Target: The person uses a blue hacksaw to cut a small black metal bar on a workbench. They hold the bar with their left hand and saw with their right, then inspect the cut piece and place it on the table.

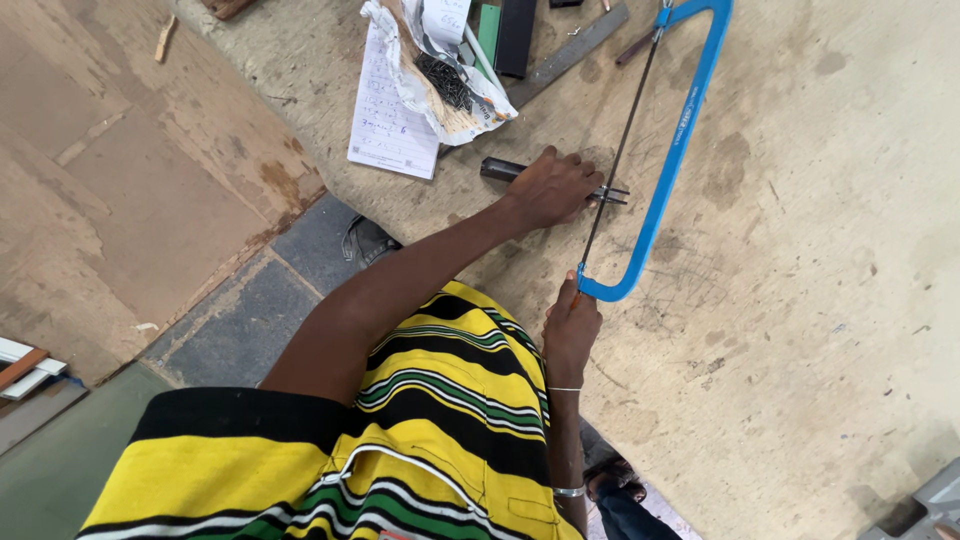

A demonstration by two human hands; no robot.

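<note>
My right hand (570, 330) grips the handle end of a blue-framed hacksaw (672, 150), whose thin blade runs up and away across a wooden bench top (800, 300). My left hand (550, 187) presses down on a dark metal rod (497, 168) lying flat on the bench. The rod's thin far end pokes out past my fingers, and the blade crosses it there. My arms come from a yellow, black and green striped shirt at the bottom of the view.
At the bench's far side lie a written paper sheet (392, 105), a torn paper bag of small dark nails (445, 75), a steel ruler (565, 55) and a green-and-black flat tool (505, 35). A brown board (120, 180) and grey floor are on the left.
</note>
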